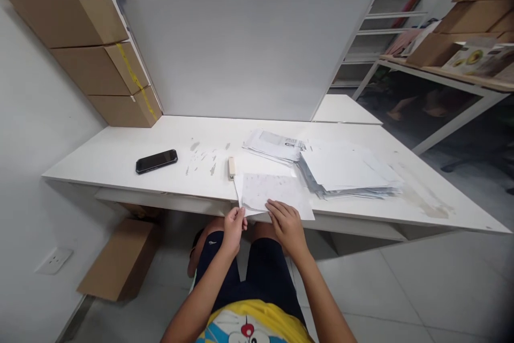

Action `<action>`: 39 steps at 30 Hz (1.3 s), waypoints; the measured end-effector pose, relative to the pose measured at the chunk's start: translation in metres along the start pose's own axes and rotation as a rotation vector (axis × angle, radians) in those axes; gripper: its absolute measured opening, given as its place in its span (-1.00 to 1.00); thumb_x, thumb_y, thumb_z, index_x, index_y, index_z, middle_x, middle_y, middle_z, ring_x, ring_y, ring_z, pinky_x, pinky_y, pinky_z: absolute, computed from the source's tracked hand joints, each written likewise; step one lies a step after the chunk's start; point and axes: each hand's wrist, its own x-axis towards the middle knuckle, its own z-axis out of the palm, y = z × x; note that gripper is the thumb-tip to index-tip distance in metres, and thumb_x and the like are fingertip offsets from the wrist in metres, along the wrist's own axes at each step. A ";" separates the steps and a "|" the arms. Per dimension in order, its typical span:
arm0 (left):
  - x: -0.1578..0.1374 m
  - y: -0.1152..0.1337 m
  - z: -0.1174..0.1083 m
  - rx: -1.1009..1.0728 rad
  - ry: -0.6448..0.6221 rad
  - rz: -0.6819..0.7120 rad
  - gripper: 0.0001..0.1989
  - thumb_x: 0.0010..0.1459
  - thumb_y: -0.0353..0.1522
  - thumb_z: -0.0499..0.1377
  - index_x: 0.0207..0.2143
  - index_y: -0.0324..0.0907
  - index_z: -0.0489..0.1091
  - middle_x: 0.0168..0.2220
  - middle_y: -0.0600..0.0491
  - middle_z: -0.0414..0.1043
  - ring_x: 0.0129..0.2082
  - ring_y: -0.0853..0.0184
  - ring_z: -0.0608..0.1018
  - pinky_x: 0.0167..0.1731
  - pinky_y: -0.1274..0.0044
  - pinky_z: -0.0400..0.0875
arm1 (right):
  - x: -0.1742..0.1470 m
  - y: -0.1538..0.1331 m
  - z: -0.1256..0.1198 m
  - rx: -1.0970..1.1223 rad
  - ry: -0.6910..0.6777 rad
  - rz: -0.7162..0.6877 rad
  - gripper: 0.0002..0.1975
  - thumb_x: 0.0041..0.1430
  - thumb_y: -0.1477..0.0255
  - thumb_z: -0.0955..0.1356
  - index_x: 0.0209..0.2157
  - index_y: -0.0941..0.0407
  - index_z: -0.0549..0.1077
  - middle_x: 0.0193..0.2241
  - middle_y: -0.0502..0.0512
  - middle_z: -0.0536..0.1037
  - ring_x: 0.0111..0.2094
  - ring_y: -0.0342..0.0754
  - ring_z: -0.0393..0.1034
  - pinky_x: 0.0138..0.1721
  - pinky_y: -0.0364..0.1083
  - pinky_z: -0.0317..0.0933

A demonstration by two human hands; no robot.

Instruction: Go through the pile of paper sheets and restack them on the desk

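Note:
White sheets of paper (277,188) lie at the front edge of the desk, partly overhanging it. My left hand (234,228) pinches their near left corner between thumb and fingers. My right hand (288,223) rests with its fingers stretched out over the near edge of the top sheet; its thumb is hard to make out. Just beyond the sheets' far left corner is a small cream stapler (232,168). To the right sits a thick stack of paper (349,169), with a smaller pile of printed sheets (275,145) behind it.
A black phone (156,161) lies on the left of the white desk (201,180). A whiteboard (244,54) stands along the back. Cardboard boxes (92,70) are stacked at the left wall, and another box (120,260) is on the floor.

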 end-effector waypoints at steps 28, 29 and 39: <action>-0.042 -0.010 -0.123 -0.211 0.322 -0.097 -0.49 -0.17 0.03 0.34 -0.38 -0.23 0.44 -0.42 0.03 0.48 -0.35 0.28 0.53 -0.34 0.52 0.45 | 0.189 -0.154 0.105 0.101 -0.469 -0.223 -0.74 0.11 0.58 0.25 -0.19 0.15 0.49 -0.28 0.16 0.57 -0.19 0.02 0.39 -0.15 -0.05 0.22; -0.040 -0.009 -0.126 -0.212 0.316 -0.084 -0.51 -0.15 0.03 0.33 -0.40 -0.21 0.42 -0.41 0.04 0.48 -0.35 0.29 0.53 -0.34 0.52 0.45 | 0.182 -0.149 0.101 0.105 -0.442 -0.204 -0.73 0.15 0.55 0.24 -0.16 0.13 0.48 -0.24 0.15 0.56 -0.16 0.02 0.38 -0.11 -0.04 0.20; 0.016 0.007 -0.123 -0.069 0.235 -0.003 -0.54 -0.02 0.04 0.23 -0.52 -0.20 0.32 -0.66 0.17 0.28 -0.67 0.50 0.27 -0.66 0.65 0.18 | 0.056 -0.059 0.034 0.065 0.065 0.377 -0.67 0.26 0.30 0.19 -0.03 0.10 0.39 -0.15 0.23 0.46 -0.10 0.12 0.32 -0.09 0.12 0.24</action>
